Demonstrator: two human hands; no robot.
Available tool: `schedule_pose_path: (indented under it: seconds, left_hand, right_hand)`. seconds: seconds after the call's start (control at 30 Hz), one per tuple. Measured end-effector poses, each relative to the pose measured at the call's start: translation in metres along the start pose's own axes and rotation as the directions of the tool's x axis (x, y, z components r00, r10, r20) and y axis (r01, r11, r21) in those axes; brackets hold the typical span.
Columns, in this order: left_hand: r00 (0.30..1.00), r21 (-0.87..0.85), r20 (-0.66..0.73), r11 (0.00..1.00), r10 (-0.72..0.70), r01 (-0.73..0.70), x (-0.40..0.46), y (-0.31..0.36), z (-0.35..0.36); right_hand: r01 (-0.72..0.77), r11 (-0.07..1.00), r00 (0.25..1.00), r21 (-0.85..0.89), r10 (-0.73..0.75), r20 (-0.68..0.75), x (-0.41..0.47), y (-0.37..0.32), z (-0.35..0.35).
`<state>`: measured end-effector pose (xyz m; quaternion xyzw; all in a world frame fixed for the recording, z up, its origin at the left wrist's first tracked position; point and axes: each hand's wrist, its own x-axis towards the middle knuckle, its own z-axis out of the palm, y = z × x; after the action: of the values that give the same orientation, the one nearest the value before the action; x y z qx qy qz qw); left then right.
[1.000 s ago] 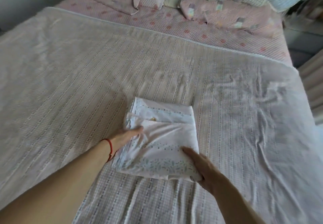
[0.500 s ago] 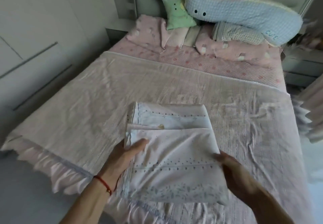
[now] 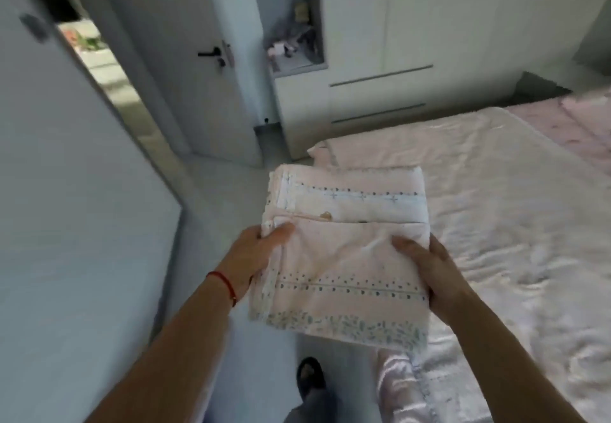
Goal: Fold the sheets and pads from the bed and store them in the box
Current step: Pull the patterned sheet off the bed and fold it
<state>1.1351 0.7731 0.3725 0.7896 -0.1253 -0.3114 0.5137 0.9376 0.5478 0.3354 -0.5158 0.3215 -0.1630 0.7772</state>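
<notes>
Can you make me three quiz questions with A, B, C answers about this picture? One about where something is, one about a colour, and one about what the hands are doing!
1. Where is the folded sheet?
A. Lying flat on the bed
B. Held up between two hands, off the bed
C. On the floor

2. What colour is the string on the left wrist?
A. Red
B. Green
C. Yellow

3. What are the hands doing?
A. Both hang empty
B. Only one holds the sheet
C. Both grip the sheet's sides

Answers:
1 B, the sheet hangs partly over the floor beside the bed.
2 A, the wrist string is red.
3 C, the left hand and right hand each clasp one side.
</notes>
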Motion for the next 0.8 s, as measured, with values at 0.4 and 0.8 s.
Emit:
schedule_pose_path:
  seconds: [0.4,0.8]
  left_hand:
    - [0.678,-0.694,-0.516,0.719,-0.524,0.027,-0.256,-0.271,-0.157]
    - [0.331,-0.961,-0.276,0.268,-0.903,-0.071,-0.384,-0.487,-0.221]
  right_hand:
    - [0.203,0.712,0.782,-0.672,0.295,0.549,-0.051,0.16,0.313]
    - [0.365,0.392,0.423,-0.845,0.738,0.525,-0.158,0.412,0.531]
